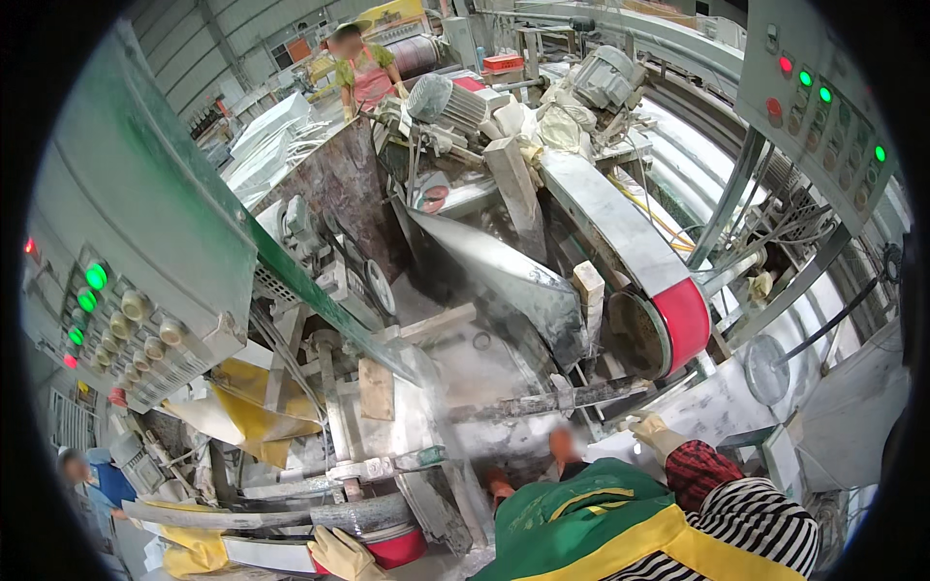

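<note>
Both my hands wear cream work gloves. My left hand [344, 556], at the bottom edge, lies with its fingers stretched out against the red rounded end [398, 549] of a long machine guard. A pale panel [266, 553] runs left from there. To the right, my right hand [656, 435] reaches forward from a striped sleeve and red checked cuff. Its fingers are outstretched over the edge of a pale, dusty metal surface [712, 426]; whether they touch it, I cannot tell. No held object shows in either hand. A green and yellow apron [591, 518] covers my front.
A belt guard with a red end [682, 324] stands ahead of my right hand. Control panels with lit buttons flank me, left [107, 324] and right [823, 111]. A person [368, 73] stands at the far side; another [97, 484] is at lower left. White sheets [281, 136] are stacked behind.
</note>
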The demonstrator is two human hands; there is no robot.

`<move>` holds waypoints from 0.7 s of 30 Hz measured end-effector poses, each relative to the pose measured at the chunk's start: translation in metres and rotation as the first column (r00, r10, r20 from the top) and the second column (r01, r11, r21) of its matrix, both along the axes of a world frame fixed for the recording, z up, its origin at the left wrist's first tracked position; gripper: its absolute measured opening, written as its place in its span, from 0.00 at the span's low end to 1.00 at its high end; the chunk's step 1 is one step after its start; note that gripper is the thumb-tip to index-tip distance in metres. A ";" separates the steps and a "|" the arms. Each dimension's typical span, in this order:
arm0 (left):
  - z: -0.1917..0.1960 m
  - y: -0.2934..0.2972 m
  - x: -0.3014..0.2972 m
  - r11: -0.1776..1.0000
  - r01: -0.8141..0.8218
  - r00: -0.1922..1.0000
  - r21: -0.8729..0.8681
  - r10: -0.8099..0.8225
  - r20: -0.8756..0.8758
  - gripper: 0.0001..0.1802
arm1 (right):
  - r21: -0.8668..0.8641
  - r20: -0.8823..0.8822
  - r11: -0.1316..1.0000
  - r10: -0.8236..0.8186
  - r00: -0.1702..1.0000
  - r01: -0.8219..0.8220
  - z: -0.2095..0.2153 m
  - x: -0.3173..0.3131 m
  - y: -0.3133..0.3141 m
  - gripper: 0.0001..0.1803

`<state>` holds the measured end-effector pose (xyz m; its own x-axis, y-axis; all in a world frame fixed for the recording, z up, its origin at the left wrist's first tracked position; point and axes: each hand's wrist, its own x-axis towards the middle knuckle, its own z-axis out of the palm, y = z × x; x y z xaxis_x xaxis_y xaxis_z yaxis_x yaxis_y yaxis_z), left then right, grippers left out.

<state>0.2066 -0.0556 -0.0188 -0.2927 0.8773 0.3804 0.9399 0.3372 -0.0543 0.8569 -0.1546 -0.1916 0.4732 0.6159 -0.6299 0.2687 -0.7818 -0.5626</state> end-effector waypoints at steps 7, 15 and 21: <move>0.047 0.012 -0.016 0.977 -0.094 0.978 0.190 0.126 -0.167 0.40 | 0.169 -0.112 0.974 -0.130 0.985 0.148 -0.019 0.020 -0.013 0.29; 0.026 0.012 -0.085 0.879 -0.475 0.879 -0.035 0.471 -0.079 0.41 | 0.098 0.041 0.995 -0.025 0.999 0.020 -0.009 0.025 -0.012 0.29; 0.037 0.016 -0.051 0.885 -0.454 0.863 -0.101 0.465 0.197 0.39 | 0.041 -0.012 0.999 0.021 1.000 -0.021 0.013 0.007 0.002 0.30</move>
